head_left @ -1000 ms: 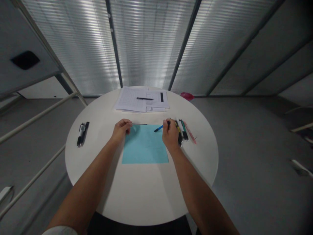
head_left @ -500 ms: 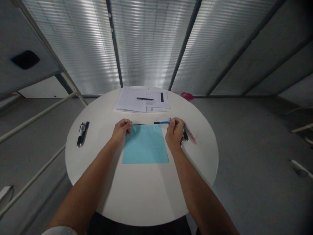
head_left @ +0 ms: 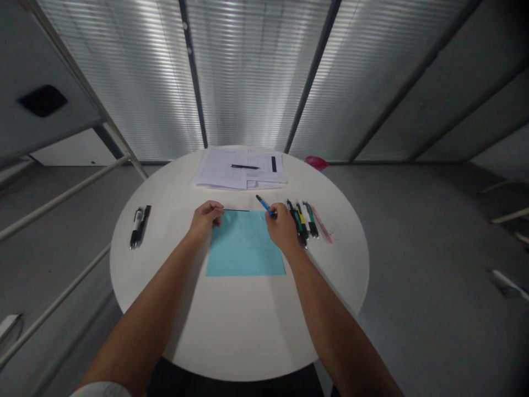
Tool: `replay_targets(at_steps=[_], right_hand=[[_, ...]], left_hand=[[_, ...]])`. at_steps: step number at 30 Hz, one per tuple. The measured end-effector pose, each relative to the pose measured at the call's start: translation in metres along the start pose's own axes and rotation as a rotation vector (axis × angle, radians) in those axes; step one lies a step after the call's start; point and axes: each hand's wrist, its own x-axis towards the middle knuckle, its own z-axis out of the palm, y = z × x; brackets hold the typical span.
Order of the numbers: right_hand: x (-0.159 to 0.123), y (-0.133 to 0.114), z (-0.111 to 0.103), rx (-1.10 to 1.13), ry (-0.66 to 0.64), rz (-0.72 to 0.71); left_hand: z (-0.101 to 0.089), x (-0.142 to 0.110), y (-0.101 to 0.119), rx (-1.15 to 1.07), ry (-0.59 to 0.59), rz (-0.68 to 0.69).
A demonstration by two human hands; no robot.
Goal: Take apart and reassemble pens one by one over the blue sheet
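Note:
A light blue sheet of paper [head_left: 246,245] lies flat on the white round table [head_left: 243,325]. My left hand [head_left: 204,219] rests at the sheet's top left corner, pinching a thin black strip [head_left: 236,210] that runs along the top edge. My right hand [head_left: 282,230] is at the sheet's top right corner and grips a blue pen [head_left: 263,203]. The pen slants up and to the left, and its far end is off the paper. My fingers hide the pen's lower end.
Several pens [head_left: 301,223] and a translucent pink ruler [head_left: 321,224] lie just right of my right hand. Papers [head_left: 239,169] with a black pen [head_left: 245,166] lie at the far side. A black pen pair [head_left: 139,226] lies at left. A pink object [head_left: 316,162] sits beyond the rim.
My right hand has moved left onto the sheet's top right corner, uncovering the row of pens. The blue pen has turned from level to slanting up-left. My left hand has not moved.

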Motion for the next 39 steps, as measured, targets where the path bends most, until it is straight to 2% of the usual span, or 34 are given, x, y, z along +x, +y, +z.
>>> replay_targets(at_steps=[5,9,13,16,18,22,26,33,39], right_hand=[[-0.003,0.002,0.001,-0.233,-0.064,0.007],[-0.006,0.003,0.002,-0.302,-0.107,0.005],[-0.005,0.003,0.002,-0.282,-0.119,0.008],[-0.004,-0.001,-0.001,-0.239,-0.071,0.019],[-0.004,-0.006,-0.003,-0.177,-0.055,-0.028],[-0.006,-0.013,-0.003,-0.092,-0.161,-0.164],[-0.007,-0.015,-0.001,-0.058,-0.223,-0.169],[-0.004,-0.017,-0.005,0.054,-0.215,-0.171],[0.001,-0.009,-0.006,0.108,-0.040,-0.081]], left_hand=[[0.001,-0.001,0.000,0.016,-0.008,0.015],[0.001,-0.001,-0.002,0.029,-0.004,0.029],[0.001,0.000,-0.003,0.028,0.000,0.027],[0.001,0.000,-0.002,0.031,-0.008,0.020],[0.001,-0.001,-0.002,0.054,-0.024,0.027],[0.002,-0.003,-0.001,0.134,-0.080,0.046],[0.002,-0.003,0.000,0.174,-0.114,0.057],[0.001,-0.003,-0.001,0.187,-0.112,0.058],[-0.001,0.000,-0.003,0.077,-0.007,0.026]])
